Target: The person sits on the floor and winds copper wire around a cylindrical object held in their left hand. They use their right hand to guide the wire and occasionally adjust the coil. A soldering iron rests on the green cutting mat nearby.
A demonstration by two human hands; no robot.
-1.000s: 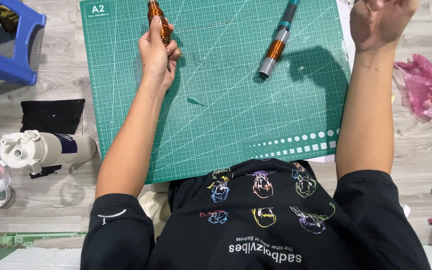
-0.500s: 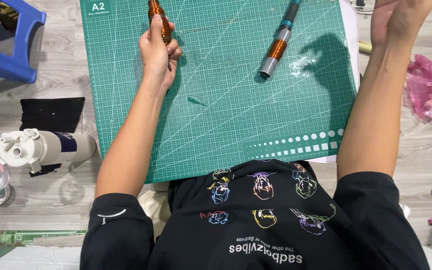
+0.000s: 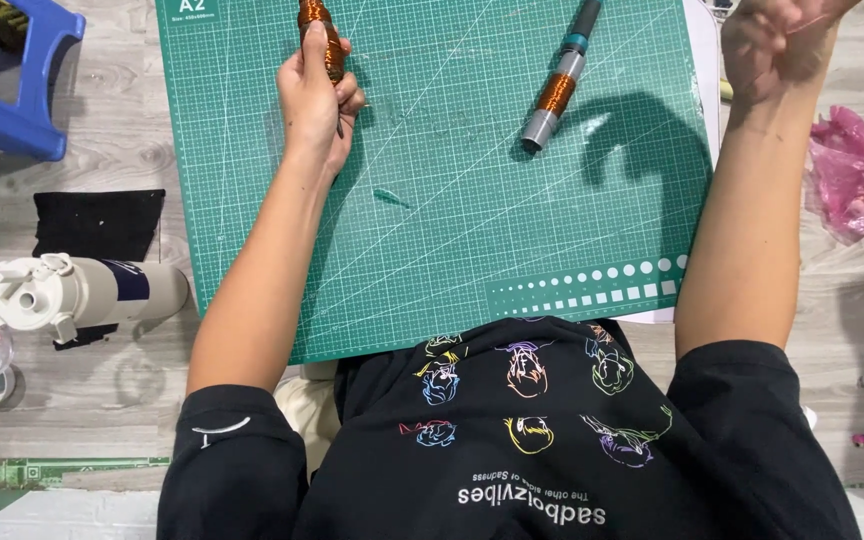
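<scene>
green cutting mat [image 3: 452, 230], left hand [image 3: 314, 105] fingers [image 3: 350, 100] wrapped around copper coil [image 3: 318, 30]

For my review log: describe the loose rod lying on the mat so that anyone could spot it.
Start at the green cutting mat. In its upper right lies a slanted grey rod wound with copper wire, untouched. The similar copper-wound piece is gripped by the left hand.

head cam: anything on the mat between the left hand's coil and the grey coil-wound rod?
Mostly bare green cutting mat in the head view. Between the copper coil in the left hand and the grey rod there are only grid lines and faint scuffs.
</scene>
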